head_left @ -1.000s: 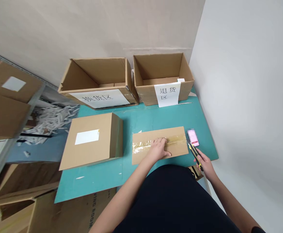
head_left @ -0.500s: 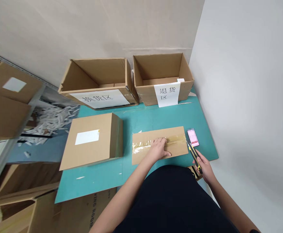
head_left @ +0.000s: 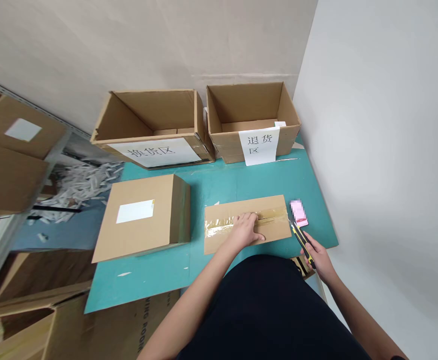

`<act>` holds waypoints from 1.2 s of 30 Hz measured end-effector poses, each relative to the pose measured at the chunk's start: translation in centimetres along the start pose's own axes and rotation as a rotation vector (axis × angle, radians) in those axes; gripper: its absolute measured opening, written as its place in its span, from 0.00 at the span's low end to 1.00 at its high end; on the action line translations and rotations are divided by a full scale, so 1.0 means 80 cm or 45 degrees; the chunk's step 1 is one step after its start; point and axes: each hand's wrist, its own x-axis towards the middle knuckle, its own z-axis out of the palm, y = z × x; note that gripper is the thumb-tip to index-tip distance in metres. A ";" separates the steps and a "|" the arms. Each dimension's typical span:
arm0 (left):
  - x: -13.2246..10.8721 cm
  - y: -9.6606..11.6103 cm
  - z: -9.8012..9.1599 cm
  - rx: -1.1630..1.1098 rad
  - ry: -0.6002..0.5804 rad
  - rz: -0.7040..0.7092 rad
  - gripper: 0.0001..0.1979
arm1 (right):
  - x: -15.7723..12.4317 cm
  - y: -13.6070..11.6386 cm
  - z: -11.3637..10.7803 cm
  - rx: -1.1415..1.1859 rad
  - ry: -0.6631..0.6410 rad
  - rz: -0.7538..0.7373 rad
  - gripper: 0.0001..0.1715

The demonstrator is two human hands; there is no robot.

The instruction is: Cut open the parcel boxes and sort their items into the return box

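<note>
A taped cardboard box (head_left: 271,231) lies near the table's front edge, with clear shiny tape running along its top. My left hand (head_left: 244,227) rests on that top, over the tape, thumb apart from the fingers. In my right hand (head_left: 318,257) is a black and yellow utility knife (head_left: 304,243), its tip close to the box's right end; I cannot tell whether it touches. Just beyond the tip lies a pink and dark flat item (head_left: 298,212), partly blurred out.
A larger closed carton (head_left: 144,187) with a white label sits left on the green table (head_left: 219,180). Two open boxes with paper signs, a left box (head_left: 200,122) and a right box (head_left: 226,147), line the back wall. A white wall rises at right; a shelf with cartons (head_left: 9,175) stands left.
My right hand and the knife have shifted very slightly right and down. My left hand stays on the box.
</note>
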 end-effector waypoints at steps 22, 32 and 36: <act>-0.002 0.000 -0.001 -0.013 -0.001 -0.002 0.28 | 0.003 0.016 0.008 -0.046 0.056 0.003 0.50; 0.001 0.000 -0.003 -0.033 -0.022 -0.020 0.29 | -0.010 0.016 0.006 -0.034 0.087 0.067 0.53; 0.003 -0.002 -0.002 -0.032 -0.046 0.000 0.29 | -0.004 0.020 0.010 0.052 0.087 -0.040 0.49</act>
